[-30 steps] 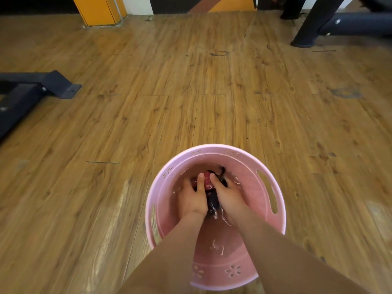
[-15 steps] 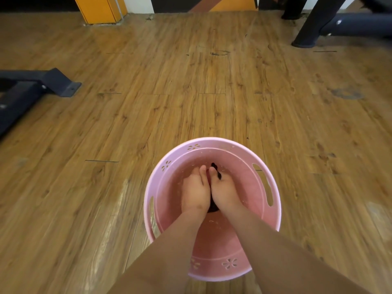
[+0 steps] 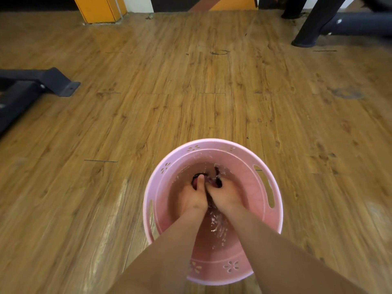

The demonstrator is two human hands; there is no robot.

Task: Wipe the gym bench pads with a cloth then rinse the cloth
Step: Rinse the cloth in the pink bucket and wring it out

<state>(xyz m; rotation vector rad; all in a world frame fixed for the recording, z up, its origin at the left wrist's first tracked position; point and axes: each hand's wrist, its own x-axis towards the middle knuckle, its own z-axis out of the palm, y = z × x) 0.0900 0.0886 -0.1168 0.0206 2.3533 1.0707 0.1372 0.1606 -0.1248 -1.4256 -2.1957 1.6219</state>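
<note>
A pink plastic bucket [image 3: 273, 194] with cut-out handles stands on the wooden floor just in front of me, with water in it. Both hands are down in the water, side by side. My left hand [image 3: 192, 198] and my right hand [image 3: 226, 197] are closed on a dark cloth with red in it [image 3: 216, 181]. Only small parts of the cloth show past my fingertips and between my hands. The water ripples and splashes between my wrists.
A dark metal bench base [image 3: 31, 85] lies on the floor at the left. Black machine legs [image 3: 314, 24] stand at the far right. An orange cabinet [image 3: 99, 9] sits against the back wall. A wet sheen marks the floor left of the bucket.
My hands pressed together over the cloth half a second ago; now they have parted slightly, with more cloth showing past the fingertips. The water is stirred up again.
</note>
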